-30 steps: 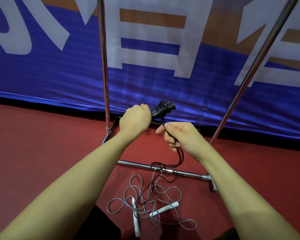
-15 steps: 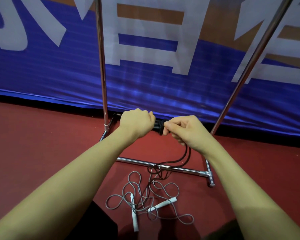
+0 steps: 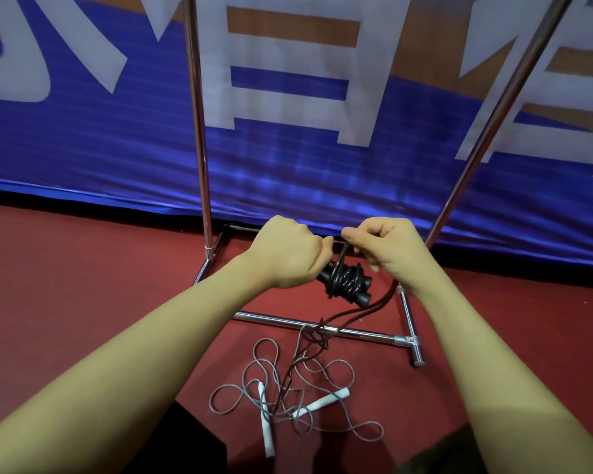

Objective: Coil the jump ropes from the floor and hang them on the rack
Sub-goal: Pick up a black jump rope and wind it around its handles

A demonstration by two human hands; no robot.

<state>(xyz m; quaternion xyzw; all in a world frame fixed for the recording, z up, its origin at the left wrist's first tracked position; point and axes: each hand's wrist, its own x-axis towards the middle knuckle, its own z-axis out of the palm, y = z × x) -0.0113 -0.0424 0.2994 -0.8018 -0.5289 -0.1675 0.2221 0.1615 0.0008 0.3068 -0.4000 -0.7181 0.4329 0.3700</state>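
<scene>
Red floor [image 3: 83, 302] lies beneath a chrome tube rack [image 3: 322, 323]. Left hand [image 3: 288, 254] grips the black jump rope's handles [image 3: 346, 282], cord wound round them; right hand [image 3: 384, 248] pinches its cord. Grey white-handled jump rope [image 3: 298, 398] lies loose on the floor.

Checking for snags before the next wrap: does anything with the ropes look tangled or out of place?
Yes. The black rope trailing from the handles drapes over the rack's base bar and runs into the loose grey rope on the floor, so the two cords cross and may snag.
</scene>
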